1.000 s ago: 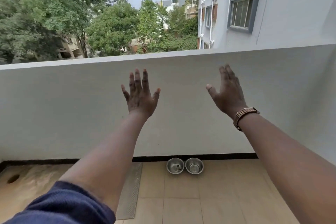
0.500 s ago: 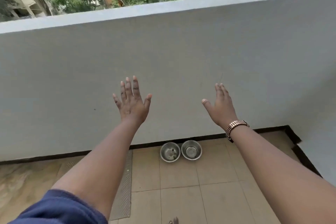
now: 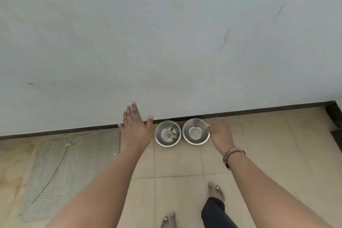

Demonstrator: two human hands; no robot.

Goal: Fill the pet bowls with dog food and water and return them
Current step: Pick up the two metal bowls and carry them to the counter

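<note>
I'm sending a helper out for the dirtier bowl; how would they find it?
Follow the wall down to its dark skirting, where two steel bowls sit side by side on the tiles. Take the left bowl: it has specks inside, the right bowl looks clean.

Pale grey wall [image 3: 166,33], dark skirting [image 3: 259,111], beige floor tiles [image 3: 277,153]

Two steel bowls, side by side at frame centre against the wall's foot: left bowl [image 3: 167,133], right bowl [image 3: 196,131]. Two bare hands: left hand [image 3: 136,130] centre-left, right hand [image 3: 221,134] centre-right. One wristwatch [image 3: 232,155] right of centre. Two bare feet at lower centre: left foot [image 3: 168,220], right foot [image 3: 215,191]. One ridged mat [image 3: 70,168] at lower left.
</note>
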